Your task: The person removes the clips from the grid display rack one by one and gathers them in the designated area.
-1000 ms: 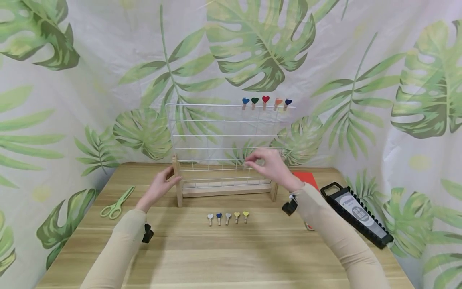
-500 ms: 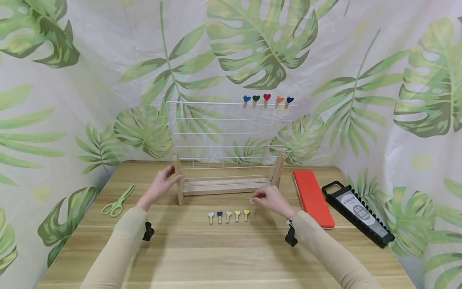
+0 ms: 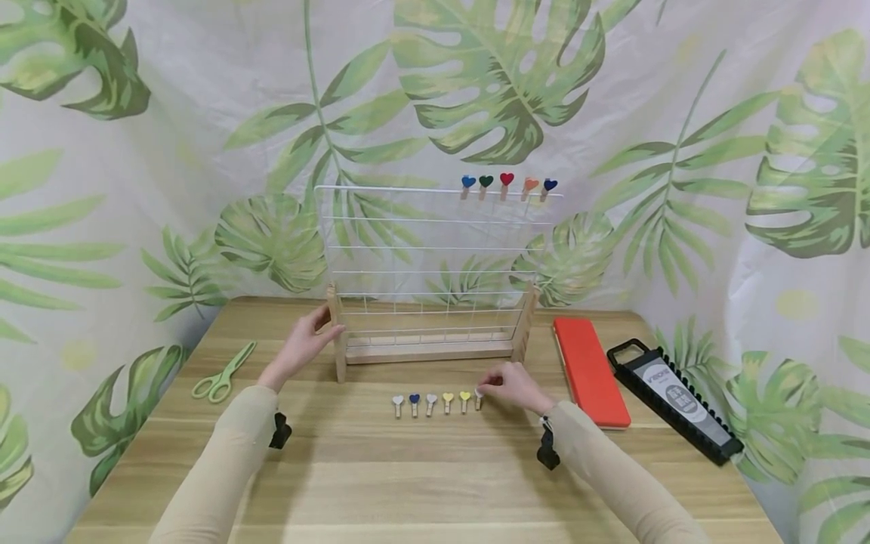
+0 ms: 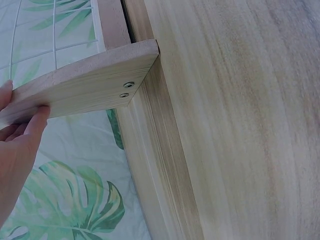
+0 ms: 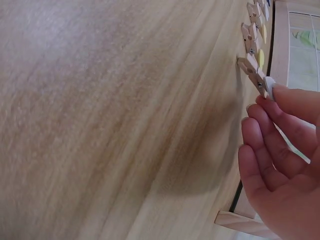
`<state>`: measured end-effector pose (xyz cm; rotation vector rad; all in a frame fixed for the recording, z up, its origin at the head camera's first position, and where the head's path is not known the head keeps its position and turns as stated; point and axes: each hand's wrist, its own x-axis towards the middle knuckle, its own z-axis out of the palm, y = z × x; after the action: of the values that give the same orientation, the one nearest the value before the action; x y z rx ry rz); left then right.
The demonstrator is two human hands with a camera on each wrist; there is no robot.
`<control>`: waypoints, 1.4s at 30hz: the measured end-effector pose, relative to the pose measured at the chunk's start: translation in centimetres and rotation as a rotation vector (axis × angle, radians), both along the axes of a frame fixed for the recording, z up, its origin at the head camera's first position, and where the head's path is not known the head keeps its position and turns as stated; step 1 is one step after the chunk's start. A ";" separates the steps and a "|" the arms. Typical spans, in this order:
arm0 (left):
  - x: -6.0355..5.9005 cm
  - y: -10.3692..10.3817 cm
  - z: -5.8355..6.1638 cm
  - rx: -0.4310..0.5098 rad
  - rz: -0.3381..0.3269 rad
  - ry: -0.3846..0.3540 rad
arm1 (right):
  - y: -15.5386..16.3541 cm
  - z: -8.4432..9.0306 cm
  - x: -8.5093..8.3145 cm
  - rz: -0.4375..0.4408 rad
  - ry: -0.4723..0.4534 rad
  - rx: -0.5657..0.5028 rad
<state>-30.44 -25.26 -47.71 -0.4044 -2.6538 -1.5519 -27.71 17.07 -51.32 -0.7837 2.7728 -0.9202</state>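
My left hand (image 3: pixel 299 349) grips the left wooden leg (image 4: pixel 95 82) of a white wire grid rack (image 3: pixel 428 353), thumb on one face and fingers on the other. Between thumb and forefinger, my right hand (image 3: pixel 514 387) pinches a small wooden clothespin (image 5: pixel 255 75) with a white heart, at the tabletop. It stands at the right end of a row of heart clothespins: white (image 3: pixel 398 406), dark blue (image 3: pixel 414 406), another white, then two yellow, the nearer yellow one (image 3: pixel 465 402) just beside it. Along the rack's top wire sit several more, among them a red-heart clothespin (image 3: pixel 507 181).
Green scissors (image 3: pixel 224 374) lie on the table's left. Right of the rack are a flat red case (image 3: pixel 591 374) and a black holder with a handle (image 3: pixel 676 400). A leaf-print cloth (image 3: pixel 435 91) hangs behind the wooden table (image 3: pixel 381 483).
My right hand has come down from in front of the wire grid to the right end of the row, bringing the white-heart clothespin. My left hand keeps its grip on the rack's leg.
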 end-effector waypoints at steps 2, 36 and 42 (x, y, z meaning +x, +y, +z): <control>0.0 0.0 0.1 0.004 0.000 -0.001 | 0.0 -0.1 -0.1 -0.006 -0.009 0.011; 0.2 0.1 0.3 -0.015 0.002 -0.015 | -0.1 7.5 -1.4 0.056 0.168 -0.018; 0.3 0.2 0.4 -0.002 -0.004 -0.029 | -0.6 16.5 -2.3 0.072 0.345 -0.102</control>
<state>-30.12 -25.06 -47.29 -0.3902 -2.6773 -1.5682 -30.00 16.49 -34.79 -1.1499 2.9770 -1.0040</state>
